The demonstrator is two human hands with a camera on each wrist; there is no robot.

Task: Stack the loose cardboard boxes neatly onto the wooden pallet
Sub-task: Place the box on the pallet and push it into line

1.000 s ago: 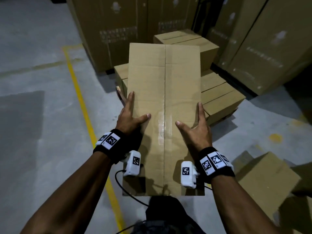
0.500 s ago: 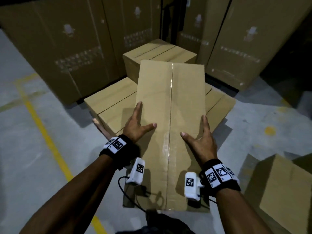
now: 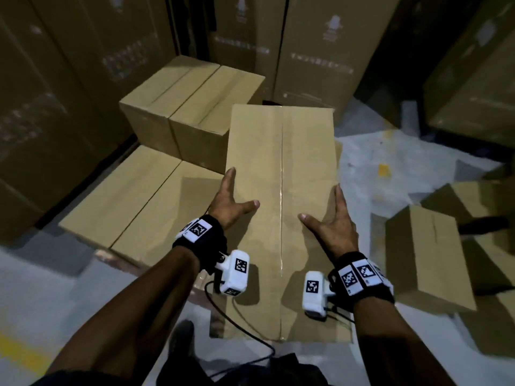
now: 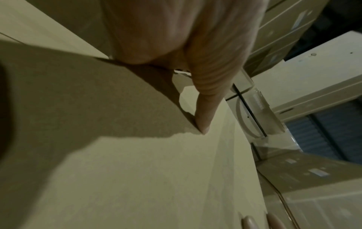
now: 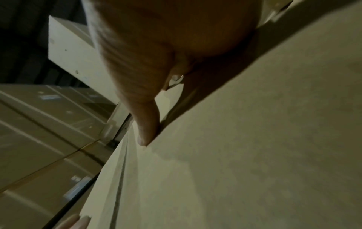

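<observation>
Carried box: long cardboard carton, taped seam running down the middle of its top face, held lengthwise out in front of the person, above the near edge of the stacked boxes and the floor.

Left hand: grip on the carton's left long edge. Thumb spread wide across the top face; fingers laid straight along the left side. Left wrist view: thumb tip pressed on the cardboard top.

Right hand: grip mirrored on the right long edge. Thumb spread inward over the top face, fingers straight along the right side. Right wrist view: thumb tip on the top face near the seam. Both grips are wide, flat-handed clamps on the carton between the palms; fingertips below the edges are hidden.

Stacked boxes, lower tier: two cartons side by side, left of and below the carried box.

Stacked boxes, upper tier: two cartons side by side, on the far part of the lower tier.

Pallet: hidden under the stack.

Loose box: on the floor to the right, tilted.

Tall cartons: standing behind the stack.
</observation>
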